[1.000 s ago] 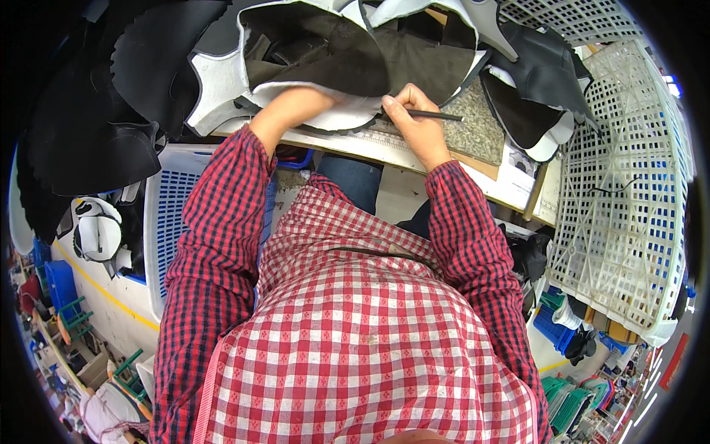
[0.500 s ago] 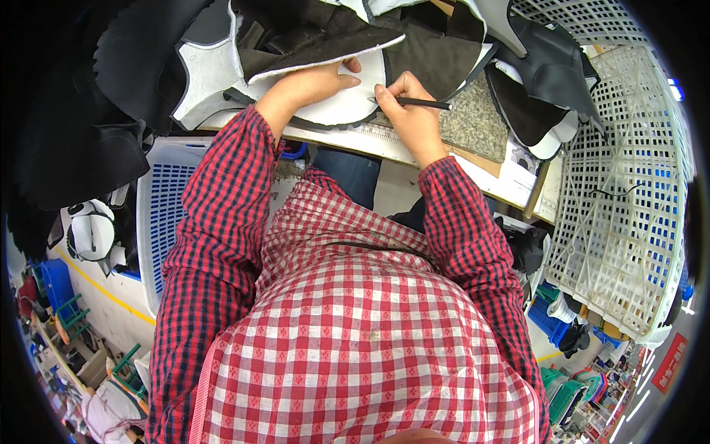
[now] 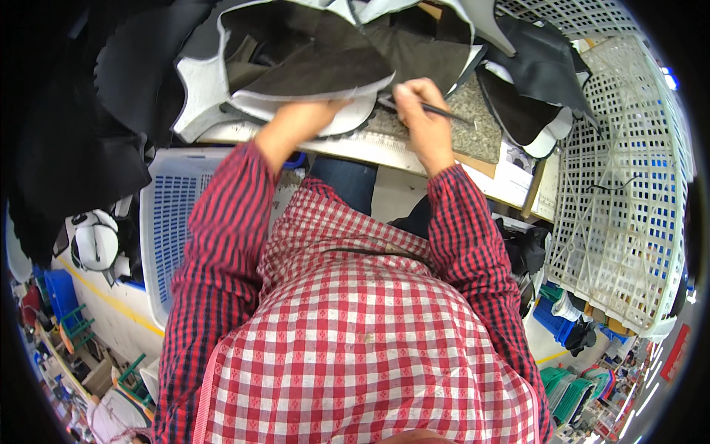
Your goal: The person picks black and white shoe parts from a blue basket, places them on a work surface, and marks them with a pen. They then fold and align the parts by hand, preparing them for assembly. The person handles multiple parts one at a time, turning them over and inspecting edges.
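Observation:
My left hand (image 3: 305,122) reaches under the pale edge of a dark, boot-shaped leather piece (image 3: 310,63). Its fingers are hidden there and partly blurred. White lining (image 3: 356,111) shows beside that hand, below the dark flap. Just to the right, my right hand (image 3: 429,126) is closed around a slim black pen (image 3: 444,112), which slants down to the right across a speckled grey slab (image 3: 473,111). The right fingertips are close to the edge of the leather piece.
More black leather pieces with white backs (image 3: 529,103) lie at the right of the bench, and a dark heap (image 3: 140,66) rises at the left. A white plastic basket (image 3: 617,200) stands at the right, another crate (image 3: 174,222) at the left. A ruler-like strip (image 3: 384,148) runs along the bench edge.
The dark flap has tipped down toward me, covering more white lining and my left fingers. My right hand has moved slightly right, and the pen points lower at its right end.

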{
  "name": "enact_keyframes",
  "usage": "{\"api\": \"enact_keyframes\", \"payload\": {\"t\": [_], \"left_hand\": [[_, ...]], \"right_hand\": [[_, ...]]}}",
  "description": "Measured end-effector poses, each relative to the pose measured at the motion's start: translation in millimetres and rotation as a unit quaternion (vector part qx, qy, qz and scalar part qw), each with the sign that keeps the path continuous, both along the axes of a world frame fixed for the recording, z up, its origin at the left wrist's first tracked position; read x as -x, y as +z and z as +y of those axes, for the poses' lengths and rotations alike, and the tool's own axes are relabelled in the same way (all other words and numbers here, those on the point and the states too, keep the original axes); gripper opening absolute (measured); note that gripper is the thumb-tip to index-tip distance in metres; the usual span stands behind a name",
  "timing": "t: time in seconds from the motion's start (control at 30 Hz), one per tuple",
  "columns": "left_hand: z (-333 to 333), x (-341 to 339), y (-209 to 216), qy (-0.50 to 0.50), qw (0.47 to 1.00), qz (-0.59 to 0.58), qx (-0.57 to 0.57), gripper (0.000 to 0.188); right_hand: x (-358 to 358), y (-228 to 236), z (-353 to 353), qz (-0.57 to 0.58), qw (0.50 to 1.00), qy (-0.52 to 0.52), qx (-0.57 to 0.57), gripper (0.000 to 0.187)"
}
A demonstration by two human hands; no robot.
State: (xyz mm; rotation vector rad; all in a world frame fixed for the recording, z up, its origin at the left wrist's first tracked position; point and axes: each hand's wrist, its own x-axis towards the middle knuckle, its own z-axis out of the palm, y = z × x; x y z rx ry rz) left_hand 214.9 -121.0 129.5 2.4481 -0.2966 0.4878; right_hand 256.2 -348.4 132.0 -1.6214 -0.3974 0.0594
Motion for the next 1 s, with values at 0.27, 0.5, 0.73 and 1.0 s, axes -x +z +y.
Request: {"api": "enact_keyframes", "payload": {"t": [0.27,0.5,0.73,1.0], "left_hand": [[11.9,74.0,60.5,0.220,0.925,-0.291,-0.108,0.080],[55.1,24.4,47.5,0.243,0.962,-0.066,0.104,0.035],[7.6,18.3,85.0,0.211,0.877,-0.349,0.255,0.030],[-84.6,-113.1,152.5,-0.037,0.927,-0.320,0.190,0.028]], "right_hand": [[-59.1,4.8,-72.1,-0.088,0.941,-0.242,0.219,0.040],[-67.2,54.4,35.1,-0.301,0.935,-0.179,0.054,0.028],[-59.1,169.6,-11.1,-0.519,0.811,-0.238,0.127,0.029],[-106.6,198.8,-195.3,-0.209,0.863,-0.447,0.108,0.048]]}}
